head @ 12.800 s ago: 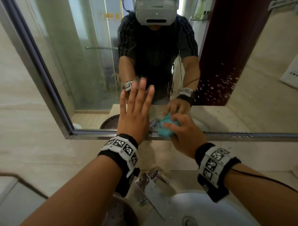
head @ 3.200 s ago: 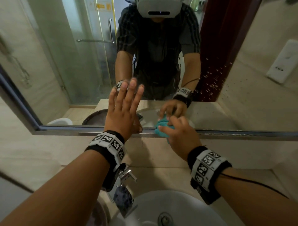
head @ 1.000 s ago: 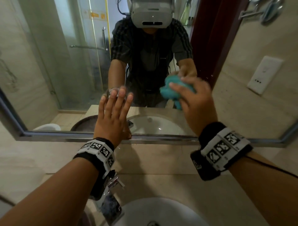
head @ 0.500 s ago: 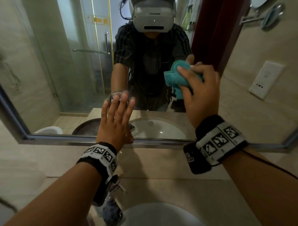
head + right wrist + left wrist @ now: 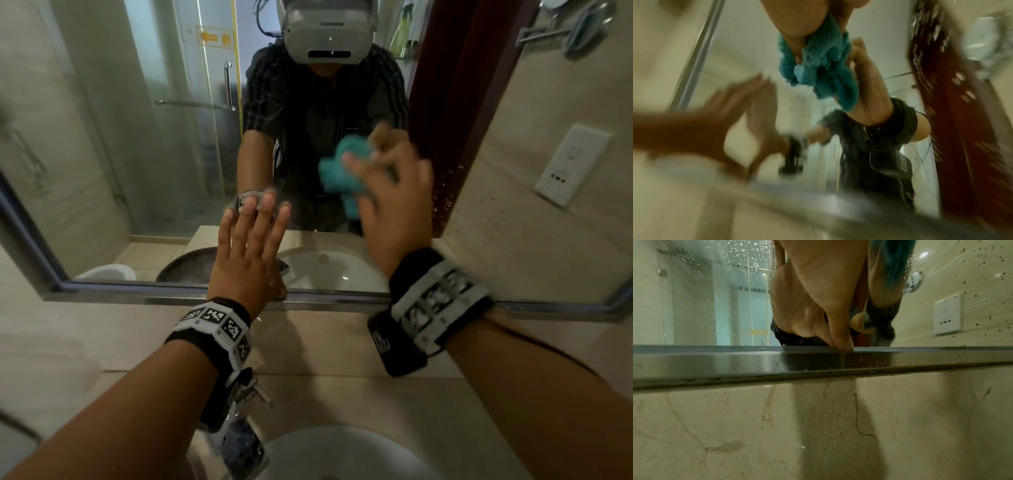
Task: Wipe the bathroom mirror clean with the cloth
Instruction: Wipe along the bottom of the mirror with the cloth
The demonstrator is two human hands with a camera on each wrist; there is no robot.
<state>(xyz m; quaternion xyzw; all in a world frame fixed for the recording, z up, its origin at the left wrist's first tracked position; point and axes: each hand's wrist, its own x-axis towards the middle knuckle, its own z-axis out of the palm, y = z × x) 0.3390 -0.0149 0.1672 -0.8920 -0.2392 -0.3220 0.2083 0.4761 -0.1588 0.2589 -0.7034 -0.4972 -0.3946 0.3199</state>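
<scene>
- The left hand [image 5: 245, 260] is lying flat on the mirror [image 5: 144, 144] at about 6 o'clock of the glass, fingers straight and spread, its thumb [image 5: 840, 331] touching the frame [image 5: 715, 363].
- The right hand [image 5: 390, 198] is gripping the cloth [image 5: 340, 171], fingers curled round it, and pressing it to the glass at about 1 o'clock from the left hand; both are blurring.
- Droplets [image 5: 445, 192] are speckling the glass at 3 o'clock of the cloth.
- A basin [image 5: 342, 452] is sitting below, at 6 o'clock.
</scene>
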